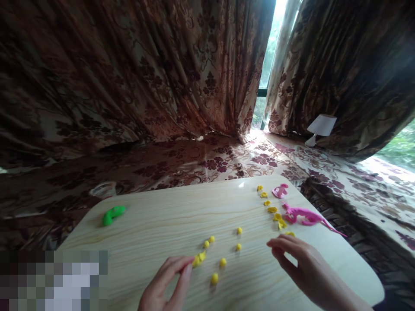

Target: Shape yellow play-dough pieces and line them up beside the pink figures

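Observation:
My left hand (168,283) is low in the view, its thumb and fingers pinched on a small yellow clay piece (198,258) on the light wooden table (155,233). My right hand (304,268) hovers at the right with its fingers curled loosely, holding nothing that I can see. Several small yellow clay balls (222,261) lie between the two hands. Just beyond the right fingertips runs a row of flattened yellow clay bits (271,210) beside pink clay shapes (304,216).
A green clay lump (113,214) lies at the table's far left. A clear cup (103,189) stands behind the table edge. Patterned brown curtains and a patterned cloth fill the background. A white lamp (320,127) stands at the right.

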{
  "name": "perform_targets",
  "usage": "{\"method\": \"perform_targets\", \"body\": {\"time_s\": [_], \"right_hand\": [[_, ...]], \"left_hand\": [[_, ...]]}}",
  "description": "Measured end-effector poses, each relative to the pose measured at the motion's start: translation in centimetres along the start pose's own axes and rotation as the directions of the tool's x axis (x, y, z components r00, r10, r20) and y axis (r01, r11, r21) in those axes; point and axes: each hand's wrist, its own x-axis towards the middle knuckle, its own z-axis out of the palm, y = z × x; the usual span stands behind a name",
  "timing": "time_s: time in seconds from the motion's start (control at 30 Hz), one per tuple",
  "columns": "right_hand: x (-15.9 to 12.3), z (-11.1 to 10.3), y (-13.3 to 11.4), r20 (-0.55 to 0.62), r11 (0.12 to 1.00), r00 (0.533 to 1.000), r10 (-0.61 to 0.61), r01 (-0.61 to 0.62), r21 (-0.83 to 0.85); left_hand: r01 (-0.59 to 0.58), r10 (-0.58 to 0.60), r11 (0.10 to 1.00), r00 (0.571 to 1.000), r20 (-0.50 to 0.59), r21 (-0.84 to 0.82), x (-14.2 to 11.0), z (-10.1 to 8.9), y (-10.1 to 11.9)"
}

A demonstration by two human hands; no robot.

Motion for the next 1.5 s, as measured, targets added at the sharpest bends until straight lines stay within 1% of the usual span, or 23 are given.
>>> {"method": "perform_targets", "body": {"time_s": [0.03, 0.07, 0.13, 0.2, 0.27, 0.37, 0.43, 0.5, 0.6, 0.73, 0.83, 0.87, 0.93, 0.97, 1.0, 1.03, 1.1, 1.17, 1.23, 1.3, 1.37, 1.43, 1.5], "right_hand": [[-0.9, 1.5, -0.3, 0.013, 0.997, 1.0, 0.022, -0.023, 0.073], [-1.6, 2.8, -0.6, 0.024, 0.99, 0.999, 0.043, -0.045, 0.134], [-2.4, 4.6, -1.3, 0.051, 0.974, 0.997, 0.065, -0.074, 0.214], [-2.7, 5.3, -1.9, 0.093, 0.965, 0.994, 0.063, -0.084, 0.25], [-2.8, 5.3, -2.5, 0.121, 0.962, 0.992, 0.048, -0.079, 0.261], [-2.5, 5.1, -3.7, 0.129, 0.962, 0.991, 0.029, -0.063, 0.266], [-1.9, 5.3, -4.8, 0.131, 0.962, 0.991, 0.008, -0.043, 0.27], [-1.1, 6.1, -6.0, 0.127, 0.966, 0.992, -0.024, -0.01, 0.259], [0.2, 7.8, -7.5, 0.115, 0.978, 0.993, -0.039, 0.014, 0.207], [1.0, 10.1, -8.3, 0.099, 0.987, 0.995, -0.017, 0.0, 0.163], [0.5, 10.5, -8.4, 0.1, 0.987, 0.995, -0.024, 0.007, 0.164], [0.2, 10.4, -8.5, 0.1, 0.981, 0.995, -0.032, 0.012, 0.194], [-0.4, 9.9, -8.7, 0.081, 0.944, 0.996, -0.049, 0.019, 0.329], [-0.6, 9.6, -9.0, 0.057, 0.909, 0.997, -0.053, 0.025, 0.417], [-0.8, 9.4, -9.2, 0.027, 0.866, 0.998, -0.054, 0.034, 0.499], [-0.9, 9.1, -9.5, -0.005, 0.828, 0.999, -0.051, 0.045, 0.559], [-0.9, 8.9, -10.0, -0.051, 0.801, 0.997, -0.057, 0.076, 0.594], [-0.8, 8.9, -10.2, -0.079, 0.829, 0.993, -0.088, 0.117, 0.547], [-0.9, 9.1, -10.1, -0.084, 0.886, 0.988, -0.128, 0.152, 0.437], [-1.1, 9.5, -9.8, -0.052, 0.942, 0.987, -0.151, 0.16, 0.296], [-1.5, 9.8, -9.5, 0.01, 0.973, 0.988, -0.154, 0.15, 0.173], [-1.8, 9.8, -9.3, 0.066, 0.984, 0.986, -0.152, 0.145, 0.102], [-2.0, 9.7, -9.3, 0.106, 0.985, 0.982, -0.159, 0.15, 0.086]], "left_hand": [[-0.027, 0.028, 0.998, 1.0, -0.01, 0.06, 0.2, -0.6, -0.3], [-0.047, 0.046, 0.991, 0.999, 0.01, 0.122, 0.3, -1.0, -0.5], [-0.055, 0.035, 0.965, 0.996, 0.083, 0.255, 0.5, -1.3, -0.5], [-0.071, 0.024, 0.929, 0.991, 0.133, 0.363, 0.6, -1.1, -0.2], [-0.088, 0.022, 0.904, 0.987, 0.161, 0.418, 0.6, -0.7, 0.3], [-0.113, 0.026, 0.881, 0.981, 0.19, 0.459, 0.7, -0.1, 1.0], [-0.126, 0.026, 0.867, 0.978, 0.207, 0.482, 0.6, 0.2, 1.1], [-0.136, 0.024, 0.855, 0.974, 0.224, 0.5, 0.5, 0.4, 0.9], [-0.15, 0.022, 0.845, 0.969, 0.246, 0.513, 0.3, 0.6, 0.7], [-0.148, 0.012, 0.843, 0.967, 0.256, 0.518, -0.1, -0.2, 0.2], [-0.13, -0.005, 0.845, 0.968, 0.251, 0.518, -0.6, -1.3, 0.1], [-0.122, -0.007, 0.848, 0.971, 0.24, 0.515, -0.9, -1.7, 0.3], [-0.083, -0.003, 0.887, 0.982, 0.186, 0.455, -1.6, -2.1, 1.0], [-0.053, -0.008, 0.921, 0.988, 0.157, 0.385, -2.1, -2.1, 1.6], [-0.015, -0.023, 0.961, 0.991, 0.133, 0.277, -2.5, -2.0, 2.2], [0.03, -0.052, 0.988, 0.988, 0.146, 0.151, -2.9, -1.8, 2.9], [0.13, -0.11, 0.989, 0.963, 0.246, -0.068, -3.6, -1.0, 4.0], [0.211, -0.151, 0.963, 0.938, 0.313, -0.168, -4.1, -0.2, 4.4], [0.222, -0.166, 0.963, 0.936, 0.311, -0.155, -4.5, 0.4, 4.2], [0.172, -0.15, 0.984, 0.949, 0.278, -0.056, -5.0, 0.6, 3.5], [0.103, -0.118, 0.992, 0.961, 0.251, 0.075, -5.7, 0.5, 2.9], [0.044, -0.085, 0.985, 0.965, 0.249, 0.167, -6.2, 0.4, 2.5], [0.022, -0.072, 0.981, 0.964, 0.255, 0.193, -6.4, 0.4, 2.4]]}}
